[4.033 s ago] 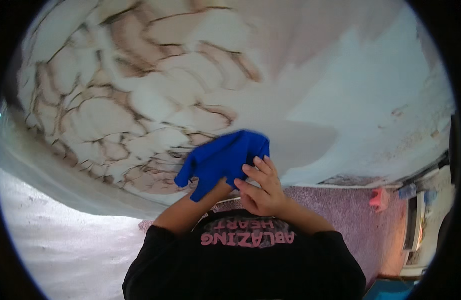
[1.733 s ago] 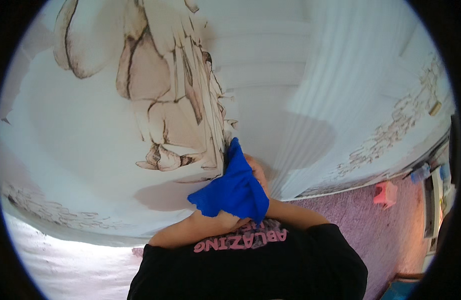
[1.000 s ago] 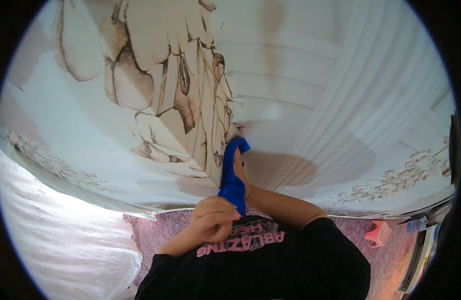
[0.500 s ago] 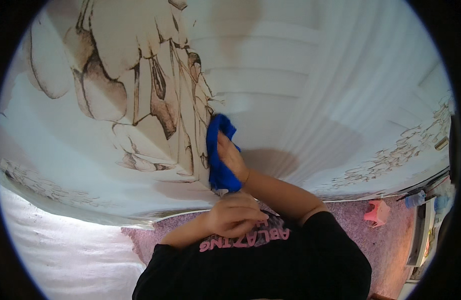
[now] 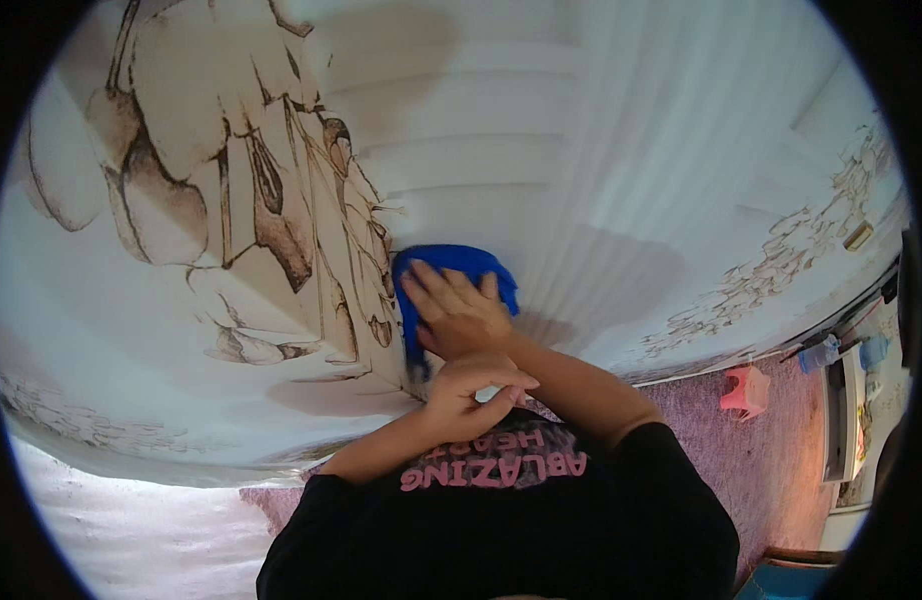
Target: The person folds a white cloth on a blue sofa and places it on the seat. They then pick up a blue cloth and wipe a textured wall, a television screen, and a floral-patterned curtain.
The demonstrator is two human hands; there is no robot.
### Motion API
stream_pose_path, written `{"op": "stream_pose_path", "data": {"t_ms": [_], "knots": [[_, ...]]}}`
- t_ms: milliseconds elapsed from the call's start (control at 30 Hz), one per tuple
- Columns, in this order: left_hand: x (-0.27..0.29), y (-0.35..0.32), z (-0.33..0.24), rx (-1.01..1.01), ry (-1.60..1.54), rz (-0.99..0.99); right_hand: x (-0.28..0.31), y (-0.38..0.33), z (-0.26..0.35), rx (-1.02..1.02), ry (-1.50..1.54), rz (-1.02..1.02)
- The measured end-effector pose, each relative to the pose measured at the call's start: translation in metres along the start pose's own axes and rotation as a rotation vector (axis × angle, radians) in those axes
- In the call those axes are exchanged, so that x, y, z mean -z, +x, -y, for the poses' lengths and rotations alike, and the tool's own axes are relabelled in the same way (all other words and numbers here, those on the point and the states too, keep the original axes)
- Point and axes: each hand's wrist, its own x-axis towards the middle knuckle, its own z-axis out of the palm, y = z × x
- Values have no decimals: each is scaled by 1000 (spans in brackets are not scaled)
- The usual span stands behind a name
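A blue cloth (image 5: 461,258) lies against the pale wall, beside the corner of a brown-lined stone pattern. My right hand (image 5: 466,312) presses on the cloth with its fingers spread across it, and part of the cloth hangs down past the hand's left side. Just below, my left hand (image 5: 469,390) is curled in front of my chest, thumb and forefinger bent toward each other. Nothing shows in it. It overlaps the right wrist in the picture; whether they touch I cannot tell.
The patterned wall (image 5: 501,110) fills the space ahead. A pink stool (image 5: 745,392) stands on the purplish carpet (image 5: 781,450) to the right, near clear bluish bottles (image 5: 819,354) and a white-framed unit (image 5: 837,420). White bedding-like fabric (image 5: 131,530) lies at lower left.
The cloth has gone from bunched upright to spread wider under my right hand, whose fingers now fan out. My left hand has risen slightly, nearer the right wrist. The view has shifted.
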Motion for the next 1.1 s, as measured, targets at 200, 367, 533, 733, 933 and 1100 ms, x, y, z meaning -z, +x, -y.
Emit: {"op": "stream_pose_path", "data": {"t_ms": [200, 367, 533, 733, 933, 1100], "knots": [[7, -15, 26, 45, 0, -311, 36, 54, -23, 44, -276, -430], [0, -6, 42, 51, -85, -444, 39, 10, -63, -110, -434, -477], [6, -8, 54, 79, 63, -428, 5, -34, -51, -177, -327, -293], [5, -7, 49, -58, 121, -519, 35, 23, -34, 44, -252, -290], [-7, -5, 48, -18, 149, -331, 30, -10, -54, -186, -337, -358], [-6, -15, 66, 36, 83, -413, 12, -43, -45, -149, -291, -109]]}}
